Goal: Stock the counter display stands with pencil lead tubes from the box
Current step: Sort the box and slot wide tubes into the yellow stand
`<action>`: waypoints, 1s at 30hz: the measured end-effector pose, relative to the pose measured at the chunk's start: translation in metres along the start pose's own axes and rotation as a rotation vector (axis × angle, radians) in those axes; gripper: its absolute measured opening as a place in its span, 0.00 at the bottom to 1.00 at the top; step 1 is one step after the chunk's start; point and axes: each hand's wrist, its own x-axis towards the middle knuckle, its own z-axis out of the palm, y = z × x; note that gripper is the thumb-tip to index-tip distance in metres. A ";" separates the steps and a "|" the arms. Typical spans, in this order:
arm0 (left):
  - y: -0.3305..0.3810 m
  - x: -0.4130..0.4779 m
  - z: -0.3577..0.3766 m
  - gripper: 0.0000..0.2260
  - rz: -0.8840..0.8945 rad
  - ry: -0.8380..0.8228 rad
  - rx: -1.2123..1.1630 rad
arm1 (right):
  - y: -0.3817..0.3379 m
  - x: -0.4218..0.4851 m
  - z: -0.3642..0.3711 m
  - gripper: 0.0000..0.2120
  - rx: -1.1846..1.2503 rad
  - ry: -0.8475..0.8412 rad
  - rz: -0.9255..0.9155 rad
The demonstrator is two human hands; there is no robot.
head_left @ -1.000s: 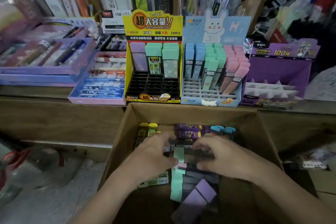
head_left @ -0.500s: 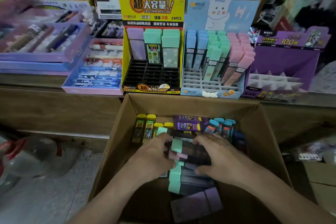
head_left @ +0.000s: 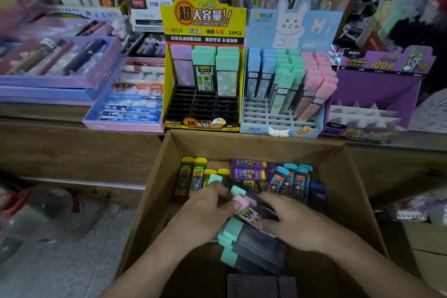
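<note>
Yellow stand (head_left: 203,106) on the counter (head_left: 48,116): back row only, black slots bare. Blue rabbit stand (head_left: 261,113): roughly half full, front slots open. Purple stand (head_left: 377,89): no tubes. Box (head_left: 254,147) below holds plenty, so most stocking looks left. Left hand (head_left: 205,213) curls in, thumb on the cap of a pink-capped tube (head_left: 244,208). Right hand (head_left: 297,222) fingers curl over its body, inside the box.

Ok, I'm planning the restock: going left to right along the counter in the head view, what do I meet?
Purple pen box → pink pen tray → yellow display stand → blue rabbit display stand → purple display stand.
</note>
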 end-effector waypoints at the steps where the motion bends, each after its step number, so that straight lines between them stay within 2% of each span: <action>1: 0.000 0.000 0.000 0.11 -0.003 0.012 -0.026 | 0.000 0.000 -0.002 0.10 0.033 0.004 0.007; 7: 0.004 0.002 -0.002 0.09 0.021 0.090 -0.364 | -0.011 0.000 -0.019 0.08 0.472 0.106 -0.029; 9: 0.006 0.000 -0.004 0.09 0.015 0.012 -0.529 | -0.018 -0.001 -0.022 0.12 0.649 0.103 -0.036; 13: 0.016 -0.005 -0.011 0.20 -0.034 -0.176 -0.895 | -0.033 -0.001 -0.023 0.16 0.861 0.071 -0.087; 18: 0.026 -0.009 -0.016 0.15 -0.085 -0.311 -1.126 | -0.051 0.006 -0.019 0.19 0.866 0.141 -0.130; 22: 0.022 -0.010 -0.016 0.13 -0.111 -0.246 -1.231 | -0.057 0.010 -0.020 0.18 0.843 0.207 -0.142; 30: 0.012 -0.011 -0.029 0.14 -0.139 0.049 -1.273 | -0.065 0.021 -0.036 0.10 0.953 0.377 -0.110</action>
